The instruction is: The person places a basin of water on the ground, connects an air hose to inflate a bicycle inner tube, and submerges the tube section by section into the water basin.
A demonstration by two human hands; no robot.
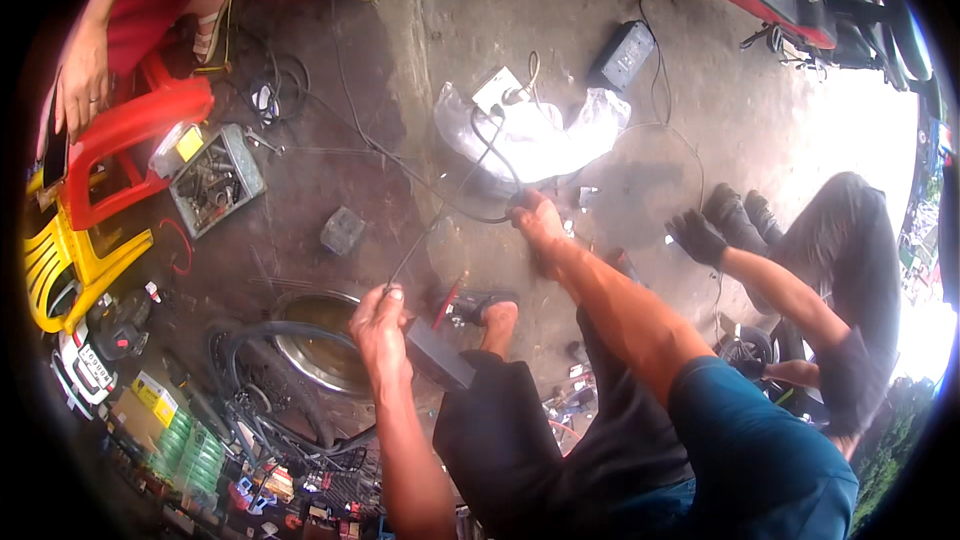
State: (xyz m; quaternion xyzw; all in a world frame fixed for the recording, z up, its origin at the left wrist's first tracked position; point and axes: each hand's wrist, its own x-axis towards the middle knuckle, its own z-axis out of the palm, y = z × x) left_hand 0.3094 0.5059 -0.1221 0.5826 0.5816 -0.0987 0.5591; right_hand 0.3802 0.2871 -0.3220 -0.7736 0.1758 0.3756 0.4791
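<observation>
My left hand [380, 325] is closed round a thin dark cable that runs up and away across the floor. Beside that hand, above my left thigh, is a dark grey rectangular box [440, 358]; whether the fingers also grip it I cannot tell. My right hand [537, 220] is closed on a dark power cable [505, 152], a loop of which reaches up to a white socket block [497, 90]. The block lies on a crumpled white plastic bag [550, 145]. More cable stretches leftward from the right hand.
A black charger box [625, 55] lies beyond the bag. Left are a metal tray [218, 180] of parts, a red stool [125, 155], a yellow stool [75, 260] and a seated person. A dark block [343, 230], a wheel rim [310, 365] and a gloved co-worker [698, 238] are nearby.
</observation>
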